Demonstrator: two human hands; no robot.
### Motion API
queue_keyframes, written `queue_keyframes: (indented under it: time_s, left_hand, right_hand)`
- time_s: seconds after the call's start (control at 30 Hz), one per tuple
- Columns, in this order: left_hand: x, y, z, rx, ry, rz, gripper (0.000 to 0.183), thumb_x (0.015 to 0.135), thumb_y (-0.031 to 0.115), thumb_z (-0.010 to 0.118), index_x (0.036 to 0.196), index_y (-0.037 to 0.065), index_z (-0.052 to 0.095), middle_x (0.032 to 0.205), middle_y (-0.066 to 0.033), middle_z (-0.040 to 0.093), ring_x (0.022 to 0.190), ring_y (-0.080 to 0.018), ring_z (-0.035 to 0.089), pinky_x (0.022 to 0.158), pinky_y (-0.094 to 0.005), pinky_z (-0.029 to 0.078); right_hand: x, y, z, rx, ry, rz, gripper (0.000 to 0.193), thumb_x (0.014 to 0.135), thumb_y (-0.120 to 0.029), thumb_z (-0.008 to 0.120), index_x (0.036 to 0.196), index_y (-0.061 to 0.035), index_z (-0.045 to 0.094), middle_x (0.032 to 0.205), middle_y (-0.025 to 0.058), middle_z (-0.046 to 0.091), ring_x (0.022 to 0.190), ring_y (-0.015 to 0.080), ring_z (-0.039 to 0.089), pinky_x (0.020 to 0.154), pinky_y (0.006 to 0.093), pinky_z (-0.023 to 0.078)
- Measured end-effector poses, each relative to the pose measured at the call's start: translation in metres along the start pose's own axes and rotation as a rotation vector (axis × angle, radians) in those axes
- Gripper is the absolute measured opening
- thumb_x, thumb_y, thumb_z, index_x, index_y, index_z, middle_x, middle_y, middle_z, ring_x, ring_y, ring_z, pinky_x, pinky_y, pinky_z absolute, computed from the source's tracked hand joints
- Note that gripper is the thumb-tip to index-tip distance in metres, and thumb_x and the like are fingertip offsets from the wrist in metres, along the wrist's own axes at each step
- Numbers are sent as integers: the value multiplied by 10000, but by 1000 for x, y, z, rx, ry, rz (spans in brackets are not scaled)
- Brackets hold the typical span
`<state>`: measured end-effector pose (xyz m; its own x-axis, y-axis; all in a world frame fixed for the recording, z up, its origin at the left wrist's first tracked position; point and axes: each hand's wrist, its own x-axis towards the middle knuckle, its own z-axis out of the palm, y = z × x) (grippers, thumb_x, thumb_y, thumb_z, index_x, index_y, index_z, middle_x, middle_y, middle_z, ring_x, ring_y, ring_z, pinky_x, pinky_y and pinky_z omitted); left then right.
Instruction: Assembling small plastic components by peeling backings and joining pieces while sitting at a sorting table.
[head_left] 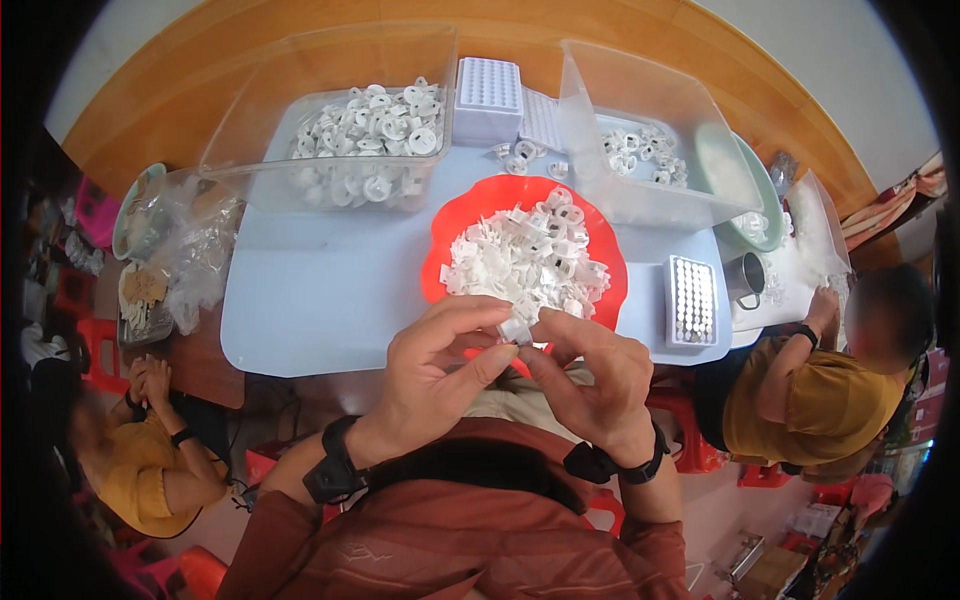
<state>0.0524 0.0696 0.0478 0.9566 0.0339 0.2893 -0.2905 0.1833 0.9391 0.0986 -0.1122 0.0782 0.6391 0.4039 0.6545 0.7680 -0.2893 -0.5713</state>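
Above the near edge of a red scalloped tray (436, 245), my left hand (435, 365) and my right hand (597, 378) meet fingertip to fingertip. Both pinch one small white plastic part (514, 330), partly covered by my fingers. Behind it in the tray lies a heap of white plastic pieces (490, 255), some flat and some round with dark slots. A few similar round white parts (525, 150) rest on the blue tabletop (310, 290) beyond the tray.
Two clear bins, left (330, 165) and right (690, 205), hold white parts. Between them stands a white block with holes (489, 88). At right are a box of small round pieces (692, 300), a metal mug (746, 280) and a green bowl (765, 200). People sit on both sides.
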Motion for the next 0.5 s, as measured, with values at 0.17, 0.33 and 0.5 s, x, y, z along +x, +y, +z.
queue_keyframes:
  time_s: [0.17,0.33,0.5]
  left_hand:
    - [-1,-4,0,-124,1,-10,296,941,-2,659,1233,-29,623,1212,-140,618,1035,-159,641,890,-296,551]
    - [-1,-5,-6,-354,-51,-235,276,994,67,611,1234,-68,609,1122,-124,679,986,-165,664,880,-303,554]
    - [-4,-4,-8,-535,-55,-366,293,1011,109,590,1254,-55,602,1168,-131,667,1028,-177,664,925,-331,562]
  right_hand:
    - [-2,-2,1,-8,10,-53,418,738,-33,840,1107,-60,646,834,61,697,566,167,630,472,275,475]
    - [-1,-3,1,79,-28,61,480,728,-121,872,1143,-85,633,994,84,687,594,135,634,485,262,491]
    - [-3,0,2,158,-54,112,469,729,-142,877,1131,-58,651,1046,88,665,595,118,614,491,248,486]
